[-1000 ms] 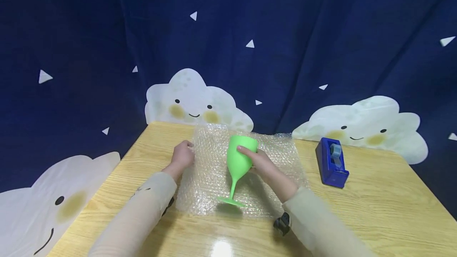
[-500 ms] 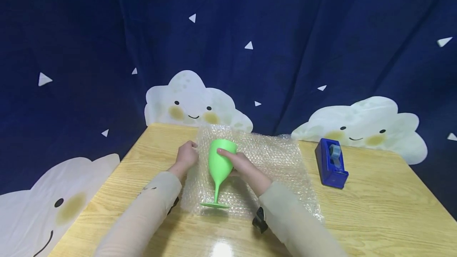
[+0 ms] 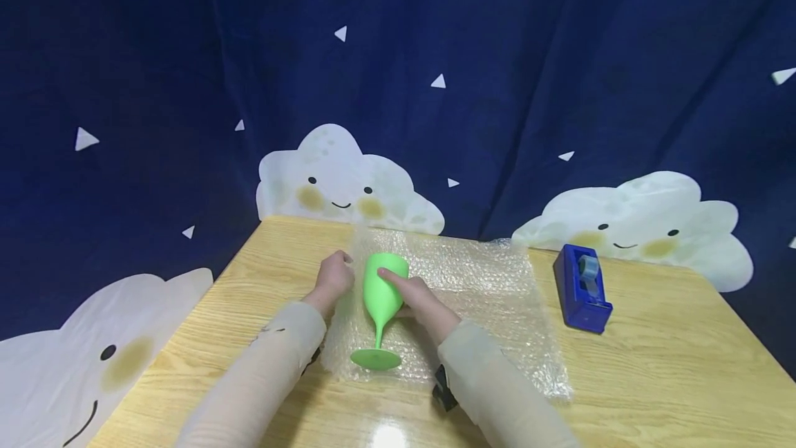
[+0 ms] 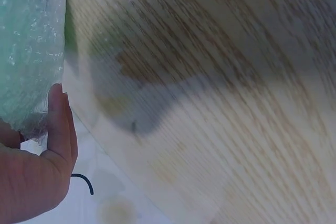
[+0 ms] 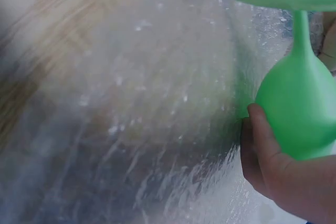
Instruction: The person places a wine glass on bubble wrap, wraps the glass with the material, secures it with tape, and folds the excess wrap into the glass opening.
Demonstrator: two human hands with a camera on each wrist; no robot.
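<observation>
My right hand (image 3: 423,299) grips a light green plastic goblet (image 3: 382,296) round its bowl, thumb across the front. The goblet stands nearly upright, rim up and foot toward me, over the left part of a sheet of bubble wrap (image 3: 481,303). Whether its foot touches the sheet I cannot tell. My left hand (image 3: 336,274) pinches the sheet's left edge; in the left wrist view its fingers (image 4: 62,124) lie along the lifted wrap (image 4: 31,51), with green showing through. The right wrist view has the goblet's bowl (image 5: 299,103) close up, with the right hand's fingers (image 5: 262,140) against it.
A blue tape dispenser (image 3: 581,289) with a roll of clear tape stands on the wooden table (image 3: 671,351), right of the wrap. Behind the table hangs a dark blue curtain (image 3: 398,54) with printed clouds and white triangles.
My right hand has carried the goblet left, toward my left hand. The wrap's left edge has shifted a little to the right with the left hand, which keeps its pinch.
</observation>
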